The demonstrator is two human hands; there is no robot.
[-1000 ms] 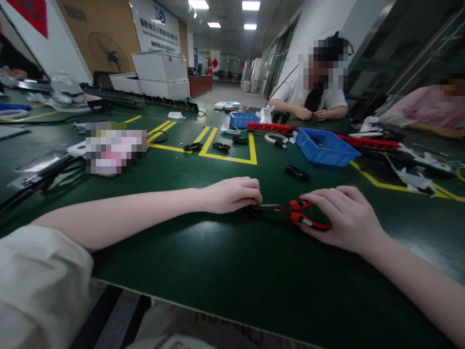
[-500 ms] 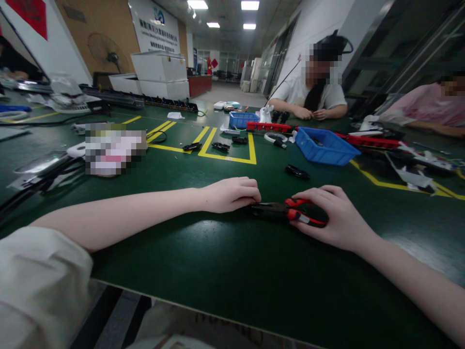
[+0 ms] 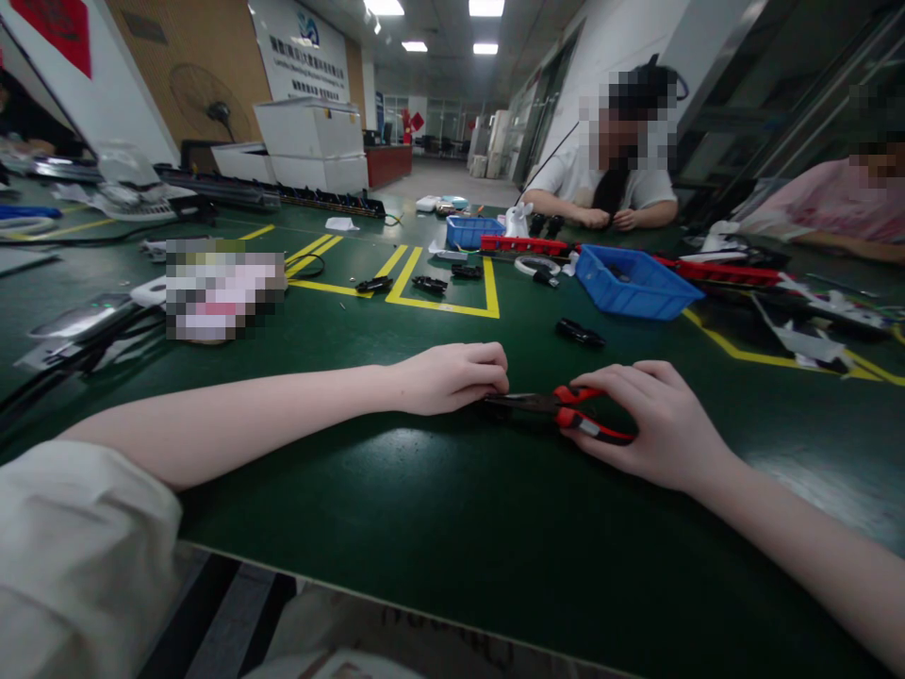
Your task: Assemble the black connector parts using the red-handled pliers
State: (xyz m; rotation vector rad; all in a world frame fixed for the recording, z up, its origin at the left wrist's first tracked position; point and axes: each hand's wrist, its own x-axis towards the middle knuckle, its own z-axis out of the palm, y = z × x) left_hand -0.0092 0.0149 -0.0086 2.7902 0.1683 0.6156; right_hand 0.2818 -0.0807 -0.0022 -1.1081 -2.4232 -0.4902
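My right hand [image 3: 654, 420] grips a pair of red-handled pliers [image 3: 569, 405], fingers around the spread handles. The dark jaws point left, and their tips reach the fingertips of my left hand [image 3: 459, 377]. That hand is closed in a pinch, knuckles up, just above the green table. What it pinches is hidden behind the fingers; only something small and dark shows by the plier tips. Beyond the pliers lies a loose black part [image 3: 580, 333] on the table.
Several small black parts [image 3: 430, 284] lie around the yellow tape marks. A blue bin [image 3: 633, 283] stands at the right, a smaller blue bin [image 3: 472, 232] farther back. At the left are a blurred-out object [image 3: 224, 292] and black cables [image 3: 77, 354]. A person [image 3: 608, 189] sits opposite.
The pliers' jaws and handles have shifted very slightly left. Both hands otherwise keep almost the same place and grip.
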